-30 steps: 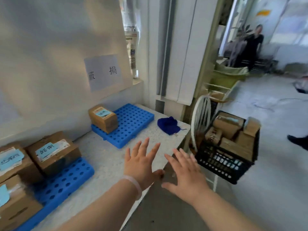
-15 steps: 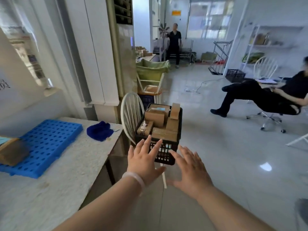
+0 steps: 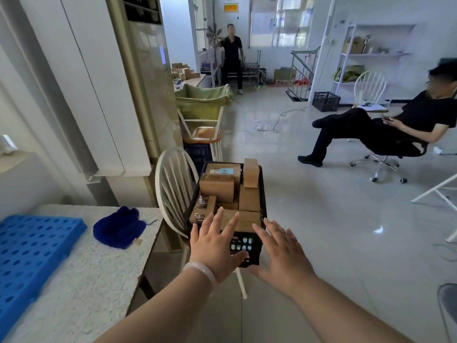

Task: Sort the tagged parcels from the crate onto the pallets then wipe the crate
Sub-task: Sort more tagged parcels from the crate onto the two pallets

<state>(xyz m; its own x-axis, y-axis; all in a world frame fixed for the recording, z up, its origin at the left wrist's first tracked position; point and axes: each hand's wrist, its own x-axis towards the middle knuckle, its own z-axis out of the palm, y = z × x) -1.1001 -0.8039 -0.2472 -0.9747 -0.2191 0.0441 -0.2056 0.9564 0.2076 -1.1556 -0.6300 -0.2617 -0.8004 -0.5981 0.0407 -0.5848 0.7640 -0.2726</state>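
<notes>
Right now your left hand (image 3: 214,247) and right hand (image 3: 280,252) are both spread flat with the fingers straight. They grasp nothing and are held out before the black plastic lattice crate (image 3: 252,254). That crate sits on the white spindle-back chair (image 3: 158,189), packed with brown cardboard parcels (image 3: 217,188). To your left, a blue perforated plastic pallet (image 3: 32,246) and a dark blue cloth (image 3: 118,227) lie on the speckled white table (image 3: 99,280).

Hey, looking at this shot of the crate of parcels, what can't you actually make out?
All in the head view.
1. Near wall of the crate and the front parcel: partly covered by the left hand and right hand.
2. Print on the tag of the rear parcel: too small to read.
3. Left part of the blue pallet: cut off by the frame edge.
4. Bottom of the crate: buried under parcels.
</notes>
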